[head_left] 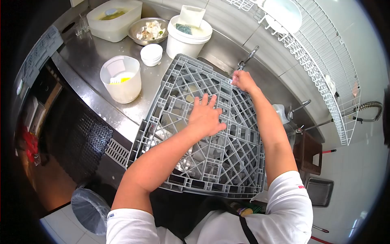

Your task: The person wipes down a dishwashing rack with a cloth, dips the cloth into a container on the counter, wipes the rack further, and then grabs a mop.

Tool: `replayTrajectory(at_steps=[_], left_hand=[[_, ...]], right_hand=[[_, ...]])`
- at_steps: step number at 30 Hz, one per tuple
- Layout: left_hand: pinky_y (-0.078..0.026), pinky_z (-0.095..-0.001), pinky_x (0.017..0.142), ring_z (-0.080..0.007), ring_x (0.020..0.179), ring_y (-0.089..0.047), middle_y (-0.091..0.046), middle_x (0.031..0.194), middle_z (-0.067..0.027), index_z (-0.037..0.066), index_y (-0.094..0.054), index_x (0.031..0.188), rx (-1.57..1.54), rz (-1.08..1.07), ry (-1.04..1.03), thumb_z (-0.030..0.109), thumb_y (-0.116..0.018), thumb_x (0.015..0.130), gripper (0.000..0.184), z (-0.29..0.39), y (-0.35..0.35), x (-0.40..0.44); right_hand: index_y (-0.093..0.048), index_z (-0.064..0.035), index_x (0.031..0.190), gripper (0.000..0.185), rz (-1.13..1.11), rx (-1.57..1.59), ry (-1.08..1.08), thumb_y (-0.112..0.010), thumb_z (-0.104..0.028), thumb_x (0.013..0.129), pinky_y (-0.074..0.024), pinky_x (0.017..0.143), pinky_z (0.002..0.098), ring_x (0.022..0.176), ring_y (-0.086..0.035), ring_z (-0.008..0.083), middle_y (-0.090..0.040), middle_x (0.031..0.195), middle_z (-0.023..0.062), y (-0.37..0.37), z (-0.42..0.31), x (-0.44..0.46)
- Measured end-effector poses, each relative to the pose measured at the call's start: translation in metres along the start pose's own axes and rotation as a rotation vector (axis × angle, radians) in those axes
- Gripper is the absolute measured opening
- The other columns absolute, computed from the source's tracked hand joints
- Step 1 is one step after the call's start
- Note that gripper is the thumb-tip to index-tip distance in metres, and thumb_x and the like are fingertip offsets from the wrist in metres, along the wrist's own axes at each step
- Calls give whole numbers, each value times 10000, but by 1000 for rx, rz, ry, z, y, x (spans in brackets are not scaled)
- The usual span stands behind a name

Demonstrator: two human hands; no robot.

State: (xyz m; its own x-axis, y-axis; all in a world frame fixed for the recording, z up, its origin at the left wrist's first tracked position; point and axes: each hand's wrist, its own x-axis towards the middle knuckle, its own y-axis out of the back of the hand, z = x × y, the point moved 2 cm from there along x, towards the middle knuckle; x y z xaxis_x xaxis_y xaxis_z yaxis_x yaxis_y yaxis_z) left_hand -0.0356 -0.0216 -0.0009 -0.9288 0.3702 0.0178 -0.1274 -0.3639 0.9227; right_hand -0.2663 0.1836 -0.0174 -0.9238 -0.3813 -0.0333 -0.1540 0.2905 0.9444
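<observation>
A grey plastic dish rack [221, 162] with a lattice face spans the sink in front of me. Through its openings, shiny metal and pale items show, too broken up by the bars to name. My left hand [205, 118] lies on the lattice near its middle, fingers spread and palm down. At the rack's far right edge is my right hand [244, 81], its fingers curled together just below a metal faucet [248, 58]. A small pale bit shows at those fingertips; whether they grip it or the rack's edge is unclear.
On the steel counter at left stand a clear tub [120, 87] with something yellow inside, stacked white lids [151, 54], a white bucket [185, 42], a metal bowl [134, 35] of scraps and a large bin [126, 26]. A white wire shelf [313, 57] overhangs at right.
</observation>
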Motion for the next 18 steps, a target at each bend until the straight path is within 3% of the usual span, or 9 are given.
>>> replayTrajectory(at_steps=[7, 10, 16, 18], left_hand=[[-220, -597, 1206, -428, 1518, -251, -329, 1637, -193, 177, -673, 1327, 9, -52, 24, 571, -631, 878, 599, 1, 1, 1], [-208, -591, 1212, -421, 1525, -240, -317, 1645, -190, 186, -659, 1353, 11, -80, 17, 577, -620, 890, 607, 0, 2, 1], [-198, -583, 1214, -419, 1530, -227, -307, 1651, -186, 199, -640, 1386, 48, -96, 29, 585, -599, 907, 617, 2, 3, 2], [-197, -583, 1213, -420, 1530, -223, -302, 1654, -184, 197, -636, 1389, 41, -98, 30, 587, -592, 911, 619, 2, 4, 1]], right_hand=[[-747, -74, 847, 112, -68, -251, -101, -784, -139, 764, -575, 813, 450, 881, -717, 387, -735, 891, 213, -12, 2, 10], [-760, -71, 867, 173, -95, -455, -94, -800, -144, 716, -576, 796, 430, 850, -729, 346, -747, 884, 178, -32, 20, 40], [-770, -73, 856, 157, -99, -261, -7, -780, -128, 709, -581, 801, 425, 870, -732, 356, -748, 920, 191, -14, -4, 27], [-765, -66, 852, 156, -193, -366, -20, -781, -135, 713, -577, 780, 427, 845, -728, 360, -745, 899, 191, -3, -1, 24]])
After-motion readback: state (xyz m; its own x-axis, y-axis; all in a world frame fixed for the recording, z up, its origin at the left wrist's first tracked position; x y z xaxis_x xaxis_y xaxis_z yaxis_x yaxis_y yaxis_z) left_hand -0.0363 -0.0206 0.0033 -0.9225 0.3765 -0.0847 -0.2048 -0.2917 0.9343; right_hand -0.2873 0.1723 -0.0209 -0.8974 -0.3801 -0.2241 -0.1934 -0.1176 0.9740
